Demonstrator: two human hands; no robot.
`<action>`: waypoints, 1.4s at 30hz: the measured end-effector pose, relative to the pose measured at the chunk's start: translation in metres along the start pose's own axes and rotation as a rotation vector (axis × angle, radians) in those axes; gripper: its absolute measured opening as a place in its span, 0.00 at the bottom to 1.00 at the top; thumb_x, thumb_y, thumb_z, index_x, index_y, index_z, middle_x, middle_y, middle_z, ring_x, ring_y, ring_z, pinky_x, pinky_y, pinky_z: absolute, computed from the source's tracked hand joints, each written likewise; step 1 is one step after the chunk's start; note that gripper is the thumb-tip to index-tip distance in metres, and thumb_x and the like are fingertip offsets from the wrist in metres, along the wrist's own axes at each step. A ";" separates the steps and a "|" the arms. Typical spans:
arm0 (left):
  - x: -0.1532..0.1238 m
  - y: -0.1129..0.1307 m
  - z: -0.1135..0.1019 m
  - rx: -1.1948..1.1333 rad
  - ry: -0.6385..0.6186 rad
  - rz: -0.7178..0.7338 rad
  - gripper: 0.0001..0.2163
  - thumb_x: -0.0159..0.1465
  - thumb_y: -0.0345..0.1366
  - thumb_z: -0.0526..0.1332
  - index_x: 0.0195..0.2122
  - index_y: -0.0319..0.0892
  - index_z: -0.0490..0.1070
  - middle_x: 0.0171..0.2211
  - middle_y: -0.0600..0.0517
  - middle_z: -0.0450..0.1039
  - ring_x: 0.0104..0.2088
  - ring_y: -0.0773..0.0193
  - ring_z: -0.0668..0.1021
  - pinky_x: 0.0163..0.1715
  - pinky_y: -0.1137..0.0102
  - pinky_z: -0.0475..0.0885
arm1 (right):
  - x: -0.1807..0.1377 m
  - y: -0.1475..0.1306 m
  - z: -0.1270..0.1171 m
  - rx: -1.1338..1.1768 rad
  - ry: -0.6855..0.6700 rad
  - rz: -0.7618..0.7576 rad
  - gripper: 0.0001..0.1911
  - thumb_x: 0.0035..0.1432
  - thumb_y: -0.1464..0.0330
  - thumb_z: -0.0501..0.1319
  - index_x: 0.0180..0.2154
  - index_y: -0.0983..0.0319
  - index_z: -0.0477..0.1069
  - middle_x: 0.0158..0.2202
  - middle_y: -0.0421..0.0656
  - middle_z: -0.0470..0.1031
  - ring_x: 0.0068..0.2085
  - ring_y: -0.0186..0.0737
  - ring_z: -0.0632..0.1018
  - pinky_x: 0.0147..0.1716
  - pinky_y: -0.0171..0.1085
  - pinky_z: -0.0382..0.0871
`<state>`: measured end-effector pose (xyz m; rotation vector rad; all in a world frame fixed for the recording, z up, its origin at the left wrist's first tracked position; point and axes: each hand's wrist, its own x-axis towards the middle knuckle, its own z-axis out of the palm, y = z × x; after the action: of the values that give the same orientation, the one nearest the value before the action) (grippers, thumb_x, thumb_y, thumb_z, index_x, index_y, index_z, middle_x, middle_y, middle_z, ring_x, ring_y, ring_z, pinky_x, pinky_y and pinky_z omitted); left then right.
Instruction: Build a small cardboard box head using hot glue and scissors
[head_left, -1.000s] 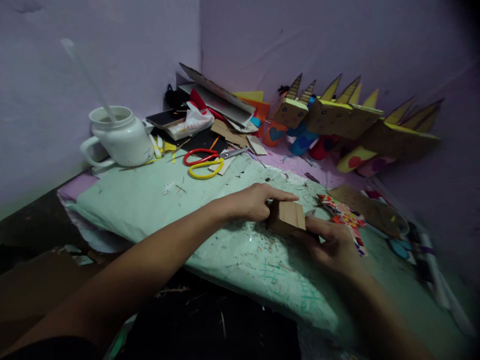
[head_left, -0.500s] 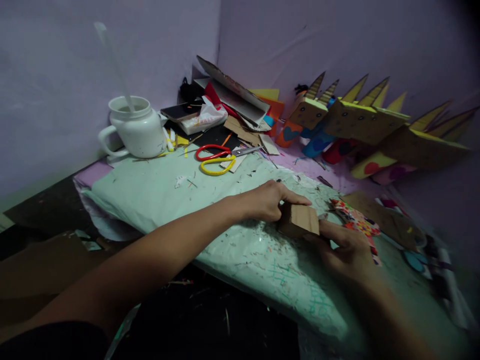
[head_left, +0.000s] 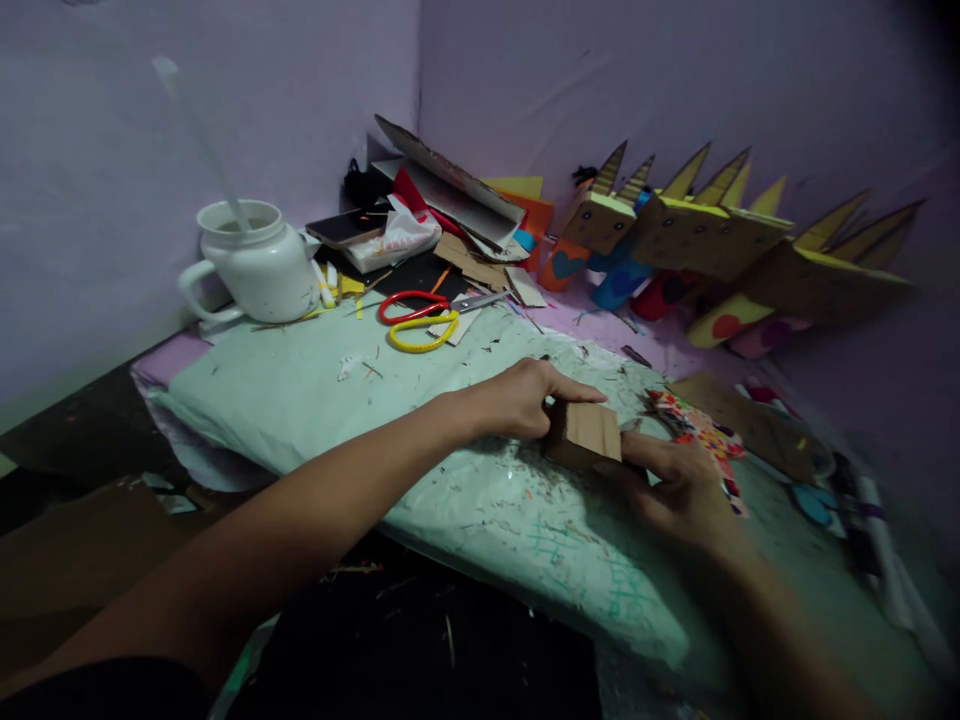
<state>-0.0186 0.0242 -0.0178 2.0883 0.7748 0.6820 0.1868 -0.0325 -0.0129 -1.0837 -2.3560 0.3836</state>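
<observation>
You have the box between both hands, over the green table cover, where many small scraps lie. Your left hand grips it at the left side, with the index finger laid along the far top edge. Your right hand grasps it at the right side. The underside is in shadow, so I cannot say surely if the box touches the cover or is a little above it. To do this well, I would press from both sides with equal and light force, because thin cardboard walls may bend inward. Let the left index finger stay flat, so that the edge remains straight. Be careful also with your right wrist: the patterned piece lies just beyond that hand.
</observation>
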 end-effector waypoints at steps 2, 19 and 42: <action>0.000 -0.001 0.000 -0.005 0.002 0.005 0.31 0.47 0.15 0.54 0.54 0.37 0.70 0.50 0.43 0.76 0.49 0.59 0.77 0.47 0.69 0.71 | 0.000 0.000 0.000 -0.005 0.008 -0.015 0.11 0.55 0.73 0.56 0.21 0.61 0.63 0.16 0.37 0.64 0.18 0.32 0.67 0.18 0.30 0.59; 0.000 -0.003 0.003 0.003 0.041 0.016 0.30 0.47 0.16 0.54 0.52 0.40 0.72 0.46 0.46 0.78 0.44 0.57 0.79 0.45 0.64 0.73 | -0.004 0.005 0.005 -0.032 0.012 0.011 0.11 0.53 0.74 0.55 0.19 0.62 0.62 0.17 0.38 0.63 0.19 0.32 0.67 0.20 0.31 0.57; -0.009 0.022 -0.013 -0.114 -0.158 -0.082 0.38 0.46 0.23 0.62 0.61 0.40 0.60 0.51 0.40 0.73 0.46 0.51 0.76 0.46 0.58 0.71 | -0.008 0.008 0.008 0.270 0.312 0.140 0.16 0.48 0.73 0.65 0.24 0.59 0.56 0.30 0.40 0.64 0.32 0.38 0.68 0.31 0.37 0.63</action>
<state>-0.0269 0.0130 0.0057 1.9690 0.7117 0.4979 0.1922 -0.0340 -0.0260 -1.0921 -1.9011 0.5257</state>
